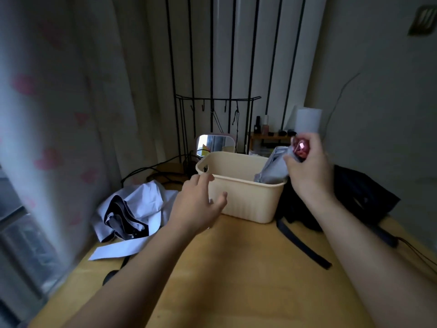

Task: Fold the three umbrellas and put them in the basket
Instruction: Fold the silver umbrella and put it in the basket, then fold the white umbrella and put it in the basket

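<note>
While your right hand [307, 172] grips the grey umbrella [275, 169] by its hard pink handle [299, 147], the light, soft, probably slippery cloth down in the basket [236, 197], your left hand [196, 204] hovers relaxed nearby.

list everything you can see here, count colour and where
basket: one, cream, middle of the table
grey umbrella: one, grey with a pink handle, folded, partly inside the basket's right end
white umbrella: one, white and black, unfolded, on the table left of the basket
black umbrella: one, black, on the table right of the basket
mirror: one, pink frame, behind the basket
table: one, light wood, under everything
curtain: one, white with pink hearts, far left
left hand: one, open, at the basket's front left
right hand: one, grips the grey umbrella's handle
</note>
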